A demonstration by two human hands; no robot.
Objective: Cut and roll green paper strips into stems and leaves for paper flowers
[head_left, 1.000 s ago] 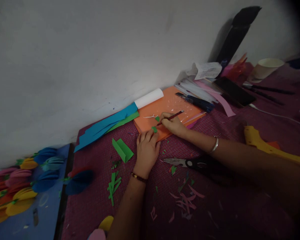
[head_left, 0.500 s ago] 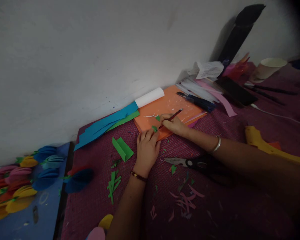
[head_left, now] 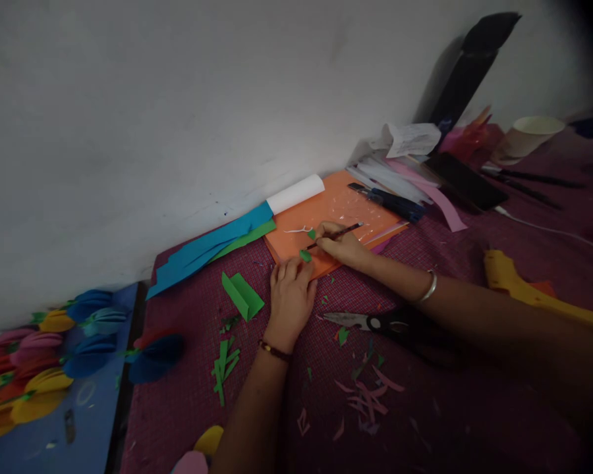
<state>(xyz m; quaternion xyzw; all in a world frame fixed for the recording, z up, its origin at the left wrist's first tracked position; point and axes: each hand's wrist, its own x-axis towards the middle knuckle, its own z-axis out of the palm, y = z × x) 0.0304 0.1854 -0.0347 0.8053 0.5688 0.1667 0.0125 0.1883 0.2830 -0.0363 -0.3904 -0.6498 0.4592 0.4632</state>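
My right hand (head_left: 343, 245) is closed around a dark pencil (head_left: 348, 230), its tip at the upper edge of a small green paper piece (head_left: 305, 255). That piece lies on a stack of orange paper sheets (head_left: 296, 227). My left hand (head_left: 291, 296) rests with its fingers laid out over the stack's front edge, fingertips against the green piece. Another green scrap (head_left: 311, 234) and a thin white branching strip (head_left: 296, 230) lie just beyond. Left of my left hand sits a folded green paper (head_left: 243, 295). Black-handled scissors (head_left: 375, 322) lie under my right forearm.
Blue paper strips (head_left: 212, 243) and a white roll (head_left: 296, 194) lie along the wall. A box cutter (head_left: 385, 199), phone (head_left: 467, 180), paper cup (head_left: 528, 138) and yellow glue gun (head_left: 524, 286) are to the right. Colourful paper balls (head_left: 44, 395) fill the left; pink scraps (head_left: 370, 398) lie in front.
The pencil tip has shifted left from the green piece's right side to its upper edge, and the pencil lies flatter. My left hand has stayed nearly still.
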